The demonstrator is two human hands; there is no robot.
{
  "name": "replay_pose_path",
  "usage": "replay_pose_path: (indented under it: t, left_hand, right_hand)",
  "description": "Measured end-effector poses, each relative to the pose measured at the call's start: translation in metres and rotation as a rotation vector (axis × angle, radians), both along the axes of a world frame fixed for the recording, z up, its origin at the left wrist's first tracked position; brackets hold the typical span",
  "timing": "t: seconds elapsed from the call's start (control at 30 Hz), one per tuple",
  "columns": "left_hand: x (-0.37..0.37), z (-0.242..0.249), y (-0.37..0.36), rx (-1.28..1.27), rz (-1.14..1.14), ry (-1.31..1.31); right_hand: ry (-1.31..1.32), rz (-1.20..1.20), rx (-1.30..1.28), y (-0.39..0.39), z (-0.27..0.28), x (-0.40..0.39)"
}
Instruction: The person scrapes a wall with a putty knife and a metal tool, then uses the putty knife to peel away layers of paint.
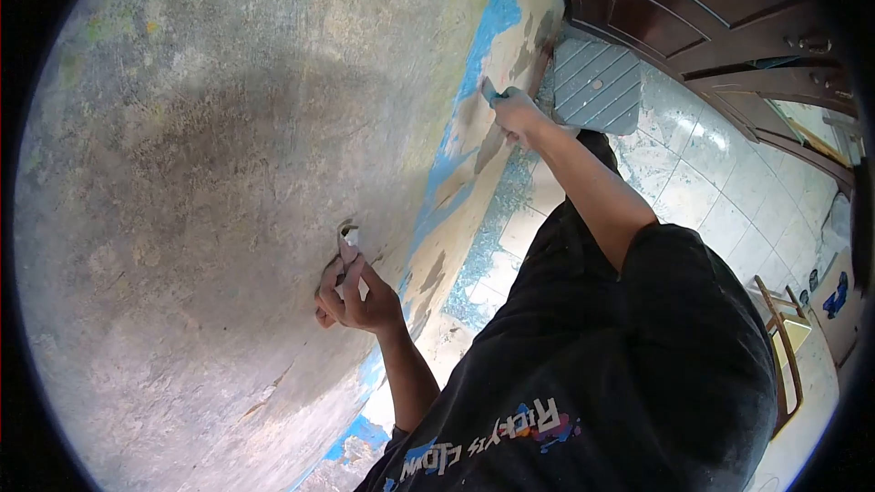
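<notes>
My left hand (360, 299) is closed in a pinch on a small, shiny, flat piece (348, 237) held near the grey wall; its exact kind is not clear. Farther up and to the right, my right hand (519, 117) grips a scraper (490, 91). The scraper's blade lies at the wall, beside the band of blue paint (497, 23). Its handle is mostly hidden in my fingers. Around it the wall shows patches of blue, cream and bare grey. The large mottled wall surface (228, 173) fills the left of the view.
A grey ridged step or mat (597, 84) lies on the tiled floor (693, 173). Blue paint flakes (497, 228) litter the tiles along the wall's base. Dark wooden doors (665, 9) stand at the top right. A wooden-framed chair or stool (786, 346) stands at the far right.
</notes>
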State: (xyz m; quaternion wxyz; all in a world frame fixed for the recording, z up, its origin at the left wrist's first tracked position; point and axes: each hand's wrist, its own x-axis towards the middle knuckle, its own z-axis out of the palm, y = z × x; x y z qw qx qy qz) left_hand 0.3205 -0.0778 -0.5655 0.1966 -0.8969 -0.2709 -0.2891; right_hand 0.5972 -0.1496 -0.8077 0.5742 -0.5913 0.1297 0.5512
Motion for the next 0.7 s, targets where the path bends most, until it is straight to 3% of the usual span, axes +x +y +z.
replay_pose_path:
  t: [0.1, 0.57, 0.7]
  left_hand:
    - [0.005, -0.003, 0.002, 0.011, 0.010, 0.000]
    - [0.008, -0.006, 0.003, 0.019, 0.002, -0.008]
    - [0.002, -0.004, 0.002, 0.014, 0.019, 0.008]
  right_hand:
    - [-0.021, -0.003, 0.113, -0.012, 0.045, -0.006]
    - [0.042, -0.030, 0.100, -0.009, 0.005, 0.010]
    - [0.038, 0.004, 0.123, -0.019, 0.019, -0.002]
